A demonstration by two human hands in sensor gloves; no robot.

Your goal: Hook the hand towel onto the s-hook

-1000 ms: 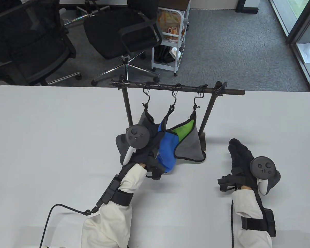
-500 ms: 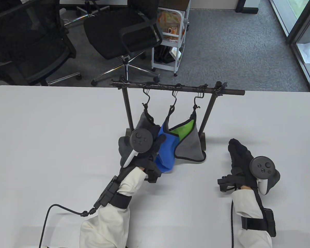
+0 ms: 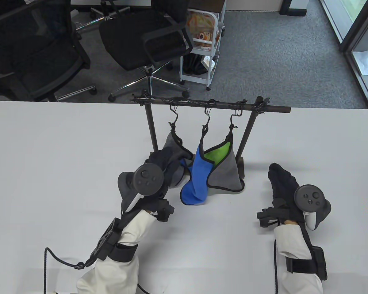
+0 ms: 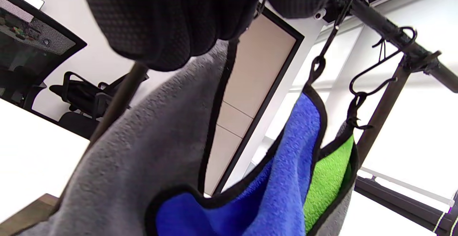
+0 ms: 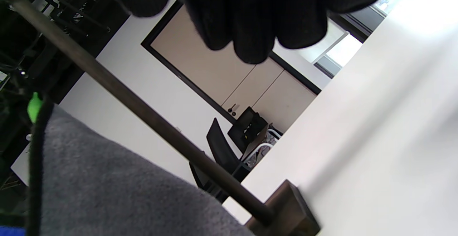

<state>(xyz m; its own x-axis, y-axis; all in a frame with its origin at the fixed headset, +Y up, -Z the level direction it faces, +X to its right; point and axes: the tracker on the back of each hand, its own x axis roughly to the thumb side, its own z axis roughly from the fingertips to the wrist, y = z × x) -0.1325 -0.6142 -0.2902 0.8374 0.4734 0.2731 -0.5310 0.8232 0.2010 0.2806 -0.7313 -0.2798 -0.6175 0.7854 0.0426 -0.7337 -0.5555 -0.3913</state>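
A dark rack rod [image 3: 214, 105] carries three s-hooks, and a towel hangs from each by its loop. The grey towel [image 3: 171, 142] is on the left hook [image 3: 174, 115], the blue towel [image 3: 196, 180] on the middle hook [image 3: 206, 118], and the green-and-grey towel [image 3: 225, 174] on the right hook [image 3: 233, 120]. My left hand [image 3: 168, 165] lies against the grey towel's lower part with nothing gripped. Its fingers [image 4: 171, 14] hang over the grey cloth [image 4: 125, 164] beside the blue towel [image 4: 286, 178]. My right hand [image 3: 279, 176] rests flat on the table, empty, right of the rack.
The rack's two posts stand on wooden base blocks [image 3: 241, 167], one also in the right wrist view [image 5: 286, 211]. Office chairs [image 3: 147, 39] and a white cart [image 3: 202, 46] stand beyond the table's far edge. A cable [image 3: 46, 269] trails from my left arm.
My left hand has pulled back left and toward me, off the blue towel. The blue towel has swung down and hangs free. The right hand has barely moved.
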